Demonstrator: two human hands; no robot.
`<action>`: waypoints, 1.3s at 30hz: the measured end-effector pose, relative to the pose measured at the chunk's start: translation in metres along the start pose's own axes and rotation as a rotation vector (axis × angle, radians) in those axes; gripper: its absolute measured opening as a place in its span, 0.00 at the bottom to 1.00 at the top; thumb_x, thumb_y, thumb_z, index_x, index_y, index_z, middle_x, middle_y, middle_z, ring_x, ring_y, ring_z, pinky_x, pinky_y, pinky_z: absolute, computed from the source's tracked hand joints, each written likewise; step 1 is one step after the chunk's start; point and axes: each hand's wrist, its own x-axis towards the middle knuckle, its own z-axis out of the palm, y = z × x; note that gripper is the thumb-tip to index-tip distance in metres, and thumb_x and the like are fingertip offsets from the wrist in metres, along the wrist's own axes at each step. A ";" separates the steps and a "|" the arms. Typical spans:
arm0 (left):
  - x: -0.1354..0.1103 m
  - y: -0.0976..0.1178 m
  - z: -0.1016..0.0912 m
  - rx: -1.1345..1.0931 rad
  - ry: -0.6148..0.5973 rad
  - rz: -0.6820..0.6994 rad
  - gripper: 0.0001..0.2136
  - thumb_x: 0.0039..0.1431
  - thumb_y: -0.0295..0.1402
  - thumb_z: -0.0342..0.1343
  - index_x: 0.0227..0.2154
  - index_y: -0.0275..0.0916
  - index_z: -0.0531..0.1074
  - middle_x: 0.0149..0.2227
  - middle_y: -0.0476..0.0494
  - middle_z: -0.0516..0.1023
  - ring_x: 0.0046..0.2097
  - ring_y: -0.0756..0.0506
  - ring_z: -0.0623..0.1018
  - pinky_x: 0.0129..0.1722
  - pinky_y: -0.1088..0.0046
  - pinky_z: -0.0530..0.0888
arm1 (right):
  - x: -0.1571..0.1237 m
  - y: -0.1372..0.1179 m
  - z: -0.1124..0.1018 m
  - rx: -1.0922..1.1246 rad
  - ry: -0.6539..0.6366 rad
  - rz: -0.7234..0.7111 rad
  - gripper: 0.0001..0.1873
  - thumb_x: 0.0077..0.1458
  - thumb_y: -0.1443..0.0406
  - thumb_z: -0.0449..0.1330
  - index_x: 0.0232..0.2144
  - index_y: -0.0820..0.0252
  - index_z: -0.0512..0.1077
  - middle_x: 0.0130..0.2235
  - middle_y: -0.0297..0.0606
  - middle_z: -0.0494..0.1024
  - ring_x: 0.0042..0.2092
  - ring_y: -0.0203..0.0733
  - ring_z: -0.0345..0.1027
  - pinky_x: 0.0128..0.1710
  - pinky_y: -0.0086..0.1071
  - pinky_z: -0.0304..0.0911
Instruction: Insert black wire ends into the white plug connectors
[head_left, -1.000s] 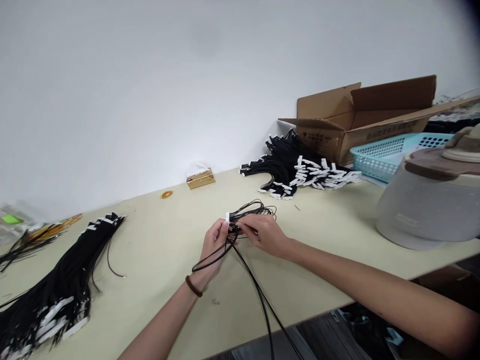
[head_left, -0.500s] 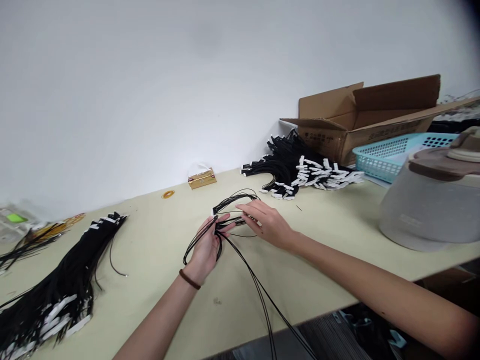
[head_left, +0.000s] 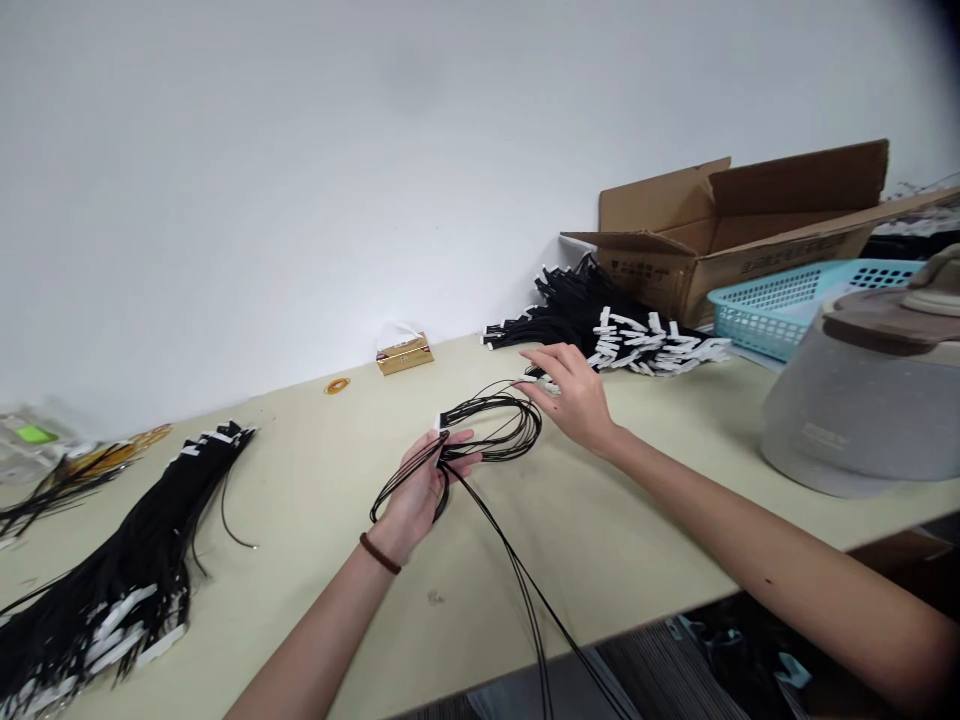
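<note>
A bundle of thin black wires (head_left: 517, 441) with white connectors lies across my left hand (head_left: 420, 487), which is closed around its middle. To the right of the palm the wires form a loop, and more wires bend back over the wrist side. Several strands hang down past the table's front edge. My right hand (head_left: 574, 395) is raised just beyond the loop's right end, thumb and forefinger apart. A thin strand passes close to its thumb tip; whether they touch, I cannot tell.
A pile of black wires with white connectors (head_left: 652, 345) lies at the back right, before an open cardboard box (head_left: 652, 275). A blue basket (head_left: 757, 325) and a grey jug (head_left: 855, 410) stand right. Another wire heap (head_left: 142, 540) lies left; a gold tissue pack (head_left: 405, 353) sits by the wall.
My right hand has moved up and to the right, off the loop of wires, and its fingers have spread. My left hand keeps its hold almost in place.
</note>
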 end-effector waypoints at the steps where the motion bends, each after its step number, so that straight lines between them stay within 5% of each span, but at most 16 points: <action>1: 0.000 -0.001 0.000 -0.007 -0.002 -0.002 0.08 0.49 0.35 0.56 0.31 0.38 0.68 0.44 0.40 0.76 0.36 0.42 0.79 0.37 0.67 0.71 | 0.000 0.000 0.000 -0.017 0.001 -0.003 0.17 0.55 0.62 0.57 0.47 0.59 0.65 0.38 0.41 0.71 0.41 0.43 0.63 0.38 0.34 0.62; 4: 0.002 -0.002 -0.002 -0.061 0.020 -0.028 0.07 0.49 0.34 0.56 0.30 0.37 0.68 0.45 0.40 0.75 0.36 0.43 0.78 0.42 0.65 0.71 | 0.000 -0.005 -0.003 -0.098 0.019 -0.075 0.19 0.54 0.63 0.59 0.48 0.60 0.65 0.37 0.42 0.71 0.40 0.43 0.61 0.37 0.35 0.62; 8: 0.005 -0.002 -0.004 -0.120 0.039 -0.041 0.05 0.50 0.31 0.55 0.29 0.35 0.70 0.44 0.41 0.76 0.35 0.44 0.78 0.43 0.64 0.71 | -0.002 -0.026 -0.006 -0.125 0.102 -0.425 0.17 0.52 0.69 0.60 0.45 0.57 0.67 0.38 0.39 0.72 0.42 0.41 0.59 0.41 0.36 0.60; 12: 0.003 -0.001 0.000 -0.154 0.047 -0.032 0.03 0.51 0.29 0.55 0.28 0.35 0.70 0.41 0.41 0.77 0.34 0.49 0.76 0.40 0.70 0.71 | -0.012 -0.052 0.002 -0.005 -0.104 -0.658 0.06 0.56 0.73 0.55 0.35 0.61 0.70 0.36 0.36 0.72 0.43 0.36 0.60 0.43 0.33 0.58; 16: 0.000 -0.001 0.004 -0.171 0.016 -0.044 0.02 0.50 0.28 0.55 0.26 0.35 0.70 0.39 0.42 0.77 0.35 0.51 0.74 0.36 0.75 0.68 | -0.023 -0.061 0.013 0.035 -0.229 -0.639 0.06 0.59 0.72 0.52 0.33 0.62 0.69 0.35 0.35 0.72 0.42 0.34 0.61 0.41 0.33 0.57; 25: -0.002 -0.006 0.005 -0.249 -0.183 -0.044 0.03 0.51 0.31 0.55 0.28 0.37 0.72 0.33 0.48 0.75 0.34 0.53 0.72 0.36 0.75 0.68 | -0.024 -0.060 0.014 0.084 -0.113 -0.509 0.04 0.56 0.72 0.54 0.32 0.63 0.68 0.34 0.35 0.72 0.40 0.35 0.60 0.37 0.32 0.55; 39: -0.002 -0.008 0.004 -0.276 -0.243 -0.070 0.04 0.53 0.28 0.53 0.27 0.36 0.72 0.33 0.49 0.75 0.35 0.53 0.72 0.38 0.77 0.67 | -0.019 -0.058 0.008 0.014 -0.168 -0.605 0.07 0.58 0.73 0.52 0.30 0.62 0.68 0.33 0.33 0.71 0.40 0.34 0.61 0.37 0.32 0.54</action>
